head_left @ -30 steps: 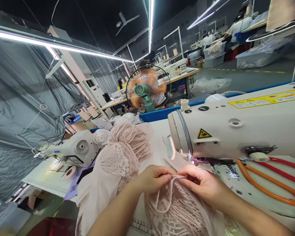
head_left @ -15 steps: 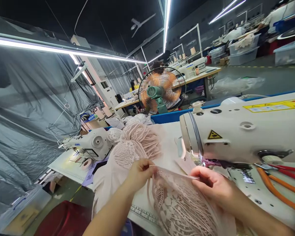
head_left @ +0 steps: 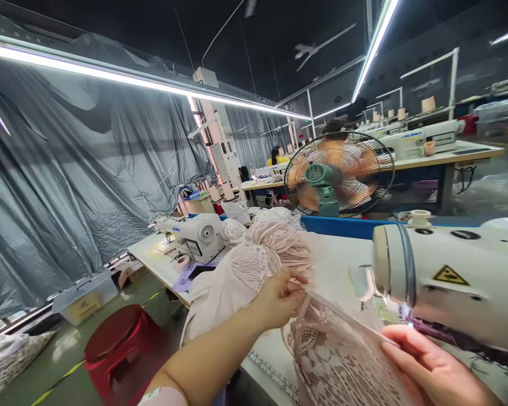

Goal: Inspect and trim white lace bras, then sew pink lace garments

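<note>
A piece of pale pink lace fabric [head_left: 342,355] hangs between my hands, its top edge pulled fairly straight. My left hand [head_left: 281,299] pinches one end of that edge. Thumb and fingers of my right hand [head_left: 432,361] grip the edge farther right, just in front of the white sewing machine [head_left: 449,270]. Behind my left hand lies a heap of matching pink lace pieces [head_left: 254,265] on the white table. The lower part of the held fabric runs out of view.
A second sewing machine [head_left: 195,234] stands on the table at the left. Beyond the table, a large fan [head_left: 338,175] faces the room. A red stool [head_left: 122,349] is on the floor at lower left. A printed ruler scale [head_left: 275,375] runs along the table's front edge.
The view has swung left, so things appear farther right and the red stool shows more fully. Both hands still hold the lace fabric by its edge.
</note>
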